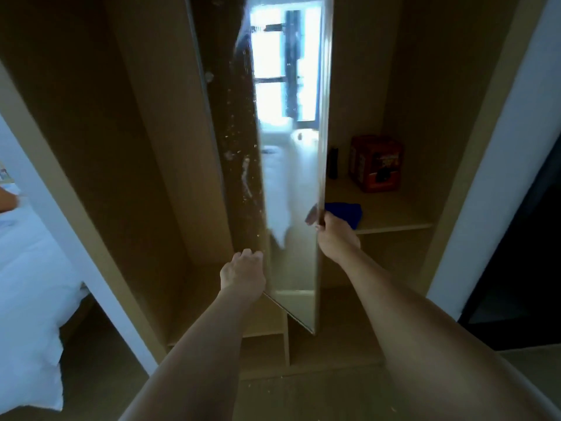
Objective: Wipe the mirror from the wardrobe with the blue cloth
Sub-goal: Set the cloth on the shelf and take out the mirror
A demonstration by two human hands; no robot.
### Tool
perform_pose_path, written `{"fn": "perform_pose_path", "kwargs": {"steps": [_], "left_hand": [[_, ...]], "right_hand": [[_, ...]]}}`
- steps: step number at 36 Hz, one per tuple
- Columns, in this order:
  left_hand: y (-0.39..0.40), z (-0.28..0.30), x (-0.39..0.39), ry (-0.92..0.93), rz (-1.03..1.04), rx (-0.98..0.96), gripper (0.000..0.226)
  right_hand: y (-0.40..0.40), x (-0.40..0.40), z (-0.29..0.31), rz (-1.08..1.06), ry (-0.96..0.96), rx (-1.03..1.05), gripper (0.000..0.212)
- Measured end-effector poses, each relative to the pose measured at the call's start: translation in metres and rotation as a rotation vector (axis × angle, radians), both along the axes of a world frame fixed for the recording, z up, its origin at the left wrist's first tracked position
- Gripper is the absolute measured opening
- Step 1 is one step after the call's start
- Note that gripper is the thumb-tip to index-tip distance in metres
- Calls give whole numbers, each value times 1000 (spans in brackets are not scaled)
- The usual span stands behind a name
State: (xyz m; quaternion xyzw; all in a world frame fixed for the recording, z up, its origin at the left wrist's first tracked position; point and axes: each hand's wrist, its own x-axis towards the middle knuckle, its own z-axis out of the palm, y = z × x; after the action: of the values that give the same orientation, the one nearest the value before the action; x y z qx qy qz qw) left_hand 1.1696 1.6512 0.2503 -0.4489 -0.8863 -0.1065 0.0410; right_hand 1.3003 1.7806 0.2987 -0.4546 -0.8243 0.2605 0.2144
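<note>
A tall, narrow, frameless rectangular mirror [288, 165] stands between the two hands, in front of the open light-brown wooden wardrobe [145, 153]. Its long axis runs nearly upright, the top leaning a little to the left, and its lower corner reaches down toward the wardrobe's bottom compartments. The glass faces the camera and slightly to the right, reflecting a bright window and white bedding; the left part of its surface is dark and speckled with pale spots and a whitish smear.

The left hand [243, 273] grasps the mirror's left edge low down, fingers curled over the rim. The right hand [334, 235] grasps the right edge somewhat higher, thumb on the glass side and fingers wrapped behind the edge. Both bare forearms reach forward from the bottom of the view.

The crumpled blue cloth [346, 212] lies on the wooden shelf [394, 215] in the wardrobe's right section, just behind and to the right of the right hand; whether the fingers touch it cannot be told. Farther back on the same shelf stands a red cardboard box [376, 162], with a small dark bottle-like object [333, 162] beside it on its left. At the far left, a bed with white linen [27, 284] shows beside the wardrobe.
</note>
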Motion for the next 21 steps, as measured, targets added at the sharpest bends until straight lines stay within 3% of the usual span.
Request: {"fn": "perform_pose_path", "kwargs": {"steps": [6, 9, 12, 18, 21], "left_hand": [[8, 8, -22, -284, 258, 113, 38], [11, 15, -40, -452, 445, 269, 41], [12, 22, -60, -598, 577, 446, 47], [23, 24, -91, -883, 630, 653, 66], [32, 23, -101, -896, 588, 646, 70]], "right_hand": [[31, 9, 10, -80, 5, -68, 20], [40, 7, 6, -169, 3, -37, 30], [44, 0, 1, -251, 62, 10, 25], [45, -20, -5, -464, 269, -25, 16], [48, -24, -6, -512, 340, -39, 13]]}}
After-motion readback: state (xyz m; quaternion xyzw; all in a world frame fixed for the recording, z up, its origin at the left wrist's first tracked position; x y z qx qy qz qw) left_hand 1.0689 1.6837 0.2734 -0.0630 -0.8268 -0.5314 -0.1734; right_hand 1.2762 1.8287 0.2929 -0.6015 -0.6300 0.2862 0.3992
